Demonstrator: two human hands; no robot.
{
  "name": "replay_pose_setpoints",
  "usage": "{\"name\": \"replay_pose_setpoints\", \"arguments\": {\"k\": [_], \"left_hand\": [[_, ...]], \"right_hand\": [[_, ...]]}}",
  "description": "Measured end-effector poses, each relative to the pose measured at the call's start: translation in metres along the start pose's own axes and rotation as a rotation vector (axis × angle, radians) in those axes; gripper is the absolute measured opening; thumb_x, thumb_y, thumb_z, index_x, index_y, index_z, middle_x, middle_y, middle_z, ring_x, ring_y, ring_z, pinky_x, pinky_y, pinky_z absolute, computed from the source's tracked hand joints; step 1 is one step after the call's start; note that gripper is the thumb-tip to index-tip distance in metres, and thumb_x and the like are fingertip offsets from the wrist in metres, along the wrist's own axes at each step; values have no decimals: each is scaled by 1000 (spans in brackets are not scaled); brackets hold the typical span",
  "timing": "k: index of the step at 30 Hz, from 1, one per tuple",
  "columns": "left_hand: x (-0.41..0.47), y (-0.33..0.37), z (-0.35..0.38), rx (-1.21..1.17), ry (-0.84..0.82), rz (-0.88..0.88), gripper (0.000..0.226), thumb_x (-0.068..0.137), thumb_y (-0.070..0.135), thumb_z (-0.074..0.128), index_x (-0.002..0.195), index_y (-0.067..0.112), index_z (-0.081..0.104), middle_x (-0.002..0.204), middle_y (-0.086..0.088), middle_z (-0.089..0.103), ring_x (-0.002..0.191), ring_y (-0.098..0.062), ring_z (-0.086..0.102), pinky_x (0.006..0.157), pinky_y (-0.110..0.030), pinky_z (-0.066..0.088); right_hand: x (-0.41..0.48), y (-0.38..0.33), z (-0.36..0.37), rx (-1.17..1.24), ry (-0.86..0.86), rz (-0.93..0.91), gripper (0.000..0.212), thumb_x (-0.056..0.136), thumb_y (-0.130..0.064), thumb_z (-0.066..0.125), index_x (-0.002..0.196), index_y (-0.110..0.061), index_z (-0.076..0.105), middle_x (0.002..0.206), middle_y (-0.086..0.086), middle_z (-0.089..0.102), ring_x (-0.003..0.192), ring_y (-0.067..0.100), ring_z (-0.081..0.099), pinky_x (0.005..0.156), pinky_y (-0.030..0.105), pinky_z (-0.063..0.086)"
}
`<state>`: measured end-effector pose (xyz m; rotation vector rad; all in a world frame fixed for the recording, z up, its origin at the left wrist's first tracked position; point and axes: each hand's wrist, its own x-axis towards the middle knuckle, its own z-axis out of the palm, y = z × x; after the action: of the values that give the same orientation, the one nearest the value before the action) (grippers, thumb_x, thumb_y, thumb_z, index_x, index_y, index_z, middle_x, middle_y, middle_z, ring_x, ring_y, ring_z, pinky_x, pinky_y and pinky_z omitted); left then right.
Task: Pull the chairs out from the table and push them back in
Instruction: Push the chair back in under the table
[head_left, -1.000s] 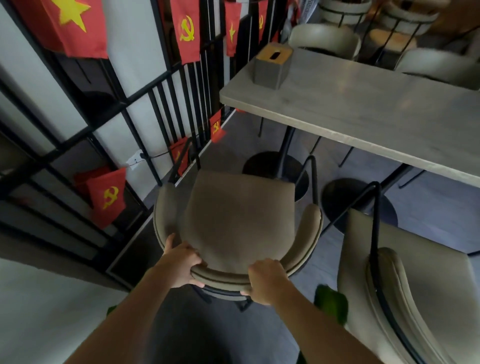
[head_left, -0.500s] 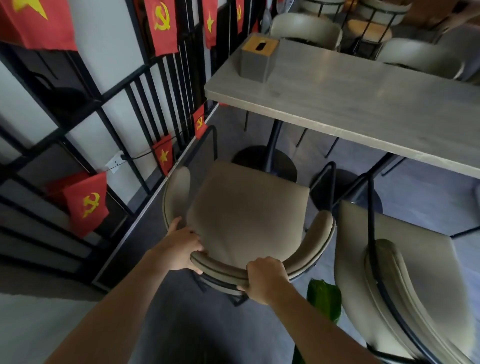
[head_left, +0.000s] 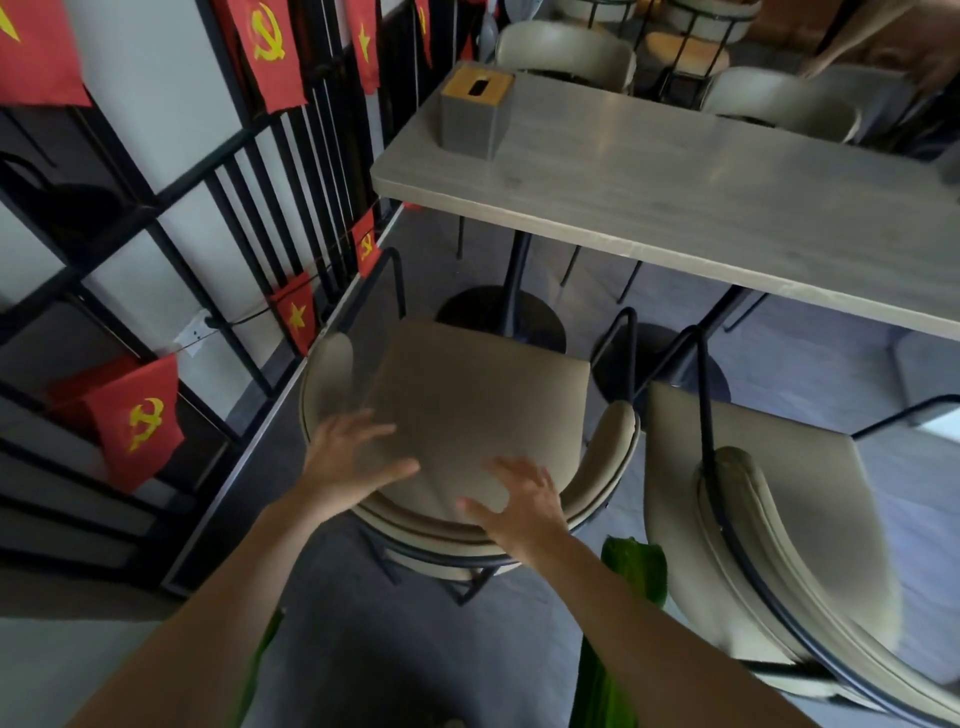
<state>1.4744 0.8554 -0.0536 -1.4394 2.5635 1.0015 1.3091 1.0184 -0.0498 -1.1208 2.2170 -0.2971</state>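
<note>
A beige padded chair with a black metal frame stands in front of me, its seat just short of the grey table. My left hand hovers over the chair's curved backrest with fingers spread, holding nothing. My right hand is also off the backrest, fingers apart, just above its rim. A second beige chair stands to the right, pulled out from the table.
A grey tissue box sits on the table's far left corner. More chairs stand on the far side. A black metal railing with red flags runs along the left. Green leaves poke up near my right arm.
Both hands have let go of the chair's backrest and opened. The chair has moved forward toward the table.
</note>
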Motion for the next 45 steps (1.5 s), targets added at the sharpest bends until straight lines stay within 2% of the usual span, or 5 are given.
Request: {"name": "replay_pose_setpoints", "arguments": {"k": [6, 11, 14, 41, 45], "left_hand": [[5, 0, 16, -221, 218, -359, 104, 79, 41, 69, 149, 28, -6, 159, 0, -9, 144, -39, 2, 116, -56, 17], [10, 2, 23, -500, 284, -410, 108, 83, 21, 67, 146, 26, -20, 157, -5, -16, 132, -46, 33, 100, -48, 43], [12, 4, 22, -509, 302, -452, 99, 87, 21, 61, 147, 24, -18, 158, -14, -4, 132, -47, 34, 103, -53, 41], [35, 58, 20, -520, 135, -403, 118, 79, 10, 71, 145, 21, -26, 156, -10, -3, 133, -35, 31, 104, -41, 37], [41, 60, 21, -488, 127, -404, 118, 79, 7, 71, 145, 20, -27, 156, -11, -3, 132, -35, 31, 100, -38, 38]], "right_hand": [[-3, 15, 2, 271, 440, 455, 107, 79, -8, 62, 150, -23, -16, 159, 12, -21, 147, 31, -16, 119, 45, -6], [4, 26, 3, 887, 470, 751, 102, 83, -5, 56, 148, -39, -13, 157, 16, 13, 133, 42, 34, 105, 51, 39], [7, 26, 5, 1019, 517, 765, 95, 86, -6, 53, 147, -45, -9, 141, 21, 40, 111, 40, 55, 92, 48, 49], [39, 63, -42, 1032, 499, 793, 90, 87, 2, 48, 148, -44, 0, 145, 19, 31, 92, 31, 50, 93, 50, 51], [43, 64, -46, 1030, 492, 808, 91, 86, 2, 48, 147, -45, -1, 147, 18, 29, 110, 39, 53, 95, 52, 49]]}}
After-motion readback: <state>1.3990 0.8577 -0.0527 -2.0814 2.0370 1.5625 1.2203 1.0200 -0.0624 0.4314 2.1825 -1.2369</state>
